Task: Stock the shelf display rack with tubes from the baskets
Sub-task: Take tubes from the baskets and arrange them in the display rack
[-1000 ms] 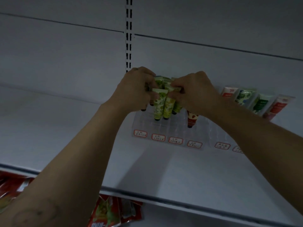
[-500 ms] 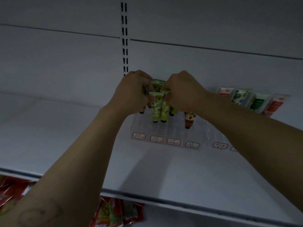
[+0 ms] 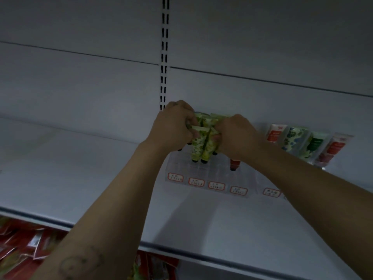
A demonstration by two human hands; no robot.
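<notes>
The bunch of green patterned soft tubes is between both hands, just above the clear plastic display rack at the back of the white shelf. The left hand grips the bunch from the left. The right hand grips it from the right. Both have fingers curled tight near the flat tops. The tubes stand almost straight up, with their dark caps pointing down at the rack. Both hands are equally near. I think the next move is straight down, so the caps must meet free holes left of the red tube.
</notes>
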